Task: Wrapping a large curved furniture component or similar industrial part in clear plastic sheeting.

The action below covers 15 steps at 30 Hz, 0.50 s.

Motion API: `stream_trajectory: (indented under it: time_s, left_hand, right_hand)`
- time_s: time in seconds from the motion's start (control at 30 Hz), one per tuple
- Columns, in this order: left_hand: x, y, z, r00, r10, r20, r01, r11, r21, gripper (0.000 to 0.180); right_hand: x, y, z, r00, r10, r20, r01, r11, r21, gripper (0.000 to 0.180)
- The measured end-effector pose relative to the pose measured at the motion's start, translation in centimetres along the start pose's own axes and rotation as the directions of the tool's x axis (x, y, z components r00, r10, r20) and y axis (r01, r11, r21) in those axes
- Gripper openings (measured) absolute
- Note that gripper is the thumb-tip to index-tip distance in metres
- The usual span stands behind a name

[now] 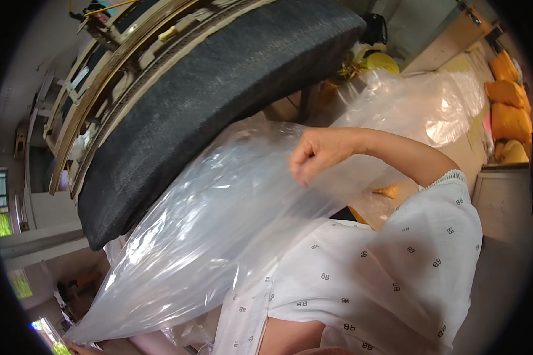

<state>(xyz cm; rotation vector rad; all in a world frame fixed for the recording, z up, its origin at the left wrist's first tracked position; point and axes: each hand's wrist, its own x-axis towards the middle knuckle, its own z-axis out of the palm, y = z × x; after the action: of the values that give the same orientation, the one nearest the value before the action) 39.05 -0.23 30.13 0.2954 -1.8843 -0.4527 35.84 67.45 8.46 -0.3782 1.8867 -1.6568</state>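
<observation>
A wide sheet of clear plastic film (pixel 189 219) stretches across in front of me, glossy and creased, from the lower left up toward the right. My right hand (pixel 323 154) is over its upper part with curled, closed fingers; the fingertips are slightly blurred and appear to pinch the film. At the lower left rim only a sliver of my left hand (pixel 80 350) shows, where the film is drawn to a taut point. Its fingers are mostly hidden. Beyond the film lies a long, curved, dark padded board (pixel 219 83).
Behind the padding runs a machine frame (pixel 109 77) with rails. More clear plastic (pixel 420 100) lies on a tan surface at the right. Orange bundles (pixel 509 112) are stacked at the far right, and a yellow round object (pixel 380 61) sits near the padding's right end.
</observation>
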Motion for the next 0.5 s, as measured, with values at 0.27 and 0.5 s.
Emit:
stream_trajectory:
  time_s: [0.27, 0.5]
  left_hand:
    - [-2.1, -14.4, 20.5, 0.838, 0.038, 0.545, -0.107, 0.99, 0.095, 0.036]
    - [-10.4, -14.6, 33.6, 0.619, -0.059, 0.783, 0.027, 0.998, 0.053, 0.036]
  right_hand:
    - [-20.2, 20.6, -5.8, 0.471, 0.815, -0.337, -0.597, 0.013, -0.802, 0.025]
    - [-41.3, 19.5, -15.4, 0.016, 0.217, -0.976, -0.909, -0.403, -0.105, 0.029]
